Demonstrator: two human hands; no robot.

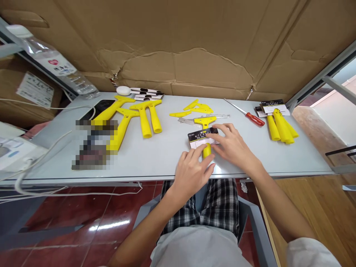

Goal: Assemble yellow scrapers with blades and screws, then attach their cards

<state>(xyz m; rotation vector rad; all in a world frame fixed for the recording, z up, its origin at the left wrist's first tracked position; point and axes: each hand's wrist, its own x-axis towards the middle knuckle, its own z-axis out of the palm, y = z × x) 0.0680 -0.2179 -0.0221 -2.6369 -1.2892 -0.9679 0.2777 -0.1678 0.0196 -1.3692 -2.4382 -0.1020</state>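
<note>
A yellow scraper handle (207, 151) lies in front of me, its wide head (205, 120) pointing away. Across the handle sits a black-and-white cardboard header card (196, 138). My left hand (191, 170) has its index finger and thumb closed about the handle's near end. Fingers of my right hand (232, 144) pinch the right side of the card, beside the handle. Just beyond the scraper head are metal blades (187, 121) and several loose yellow cover pieces (202, 108).
More yellow scraper handles (145, 122) lie left, near a blurred patch and a phone (100, 107). White-and-black cards (147, 93) are behind. A red screwdriver (254, 119) and carded handles (281, 126) lie right. A plastic bottle (55, 65) leans at far left; cardboard (178, 37) backs the table.
</note>
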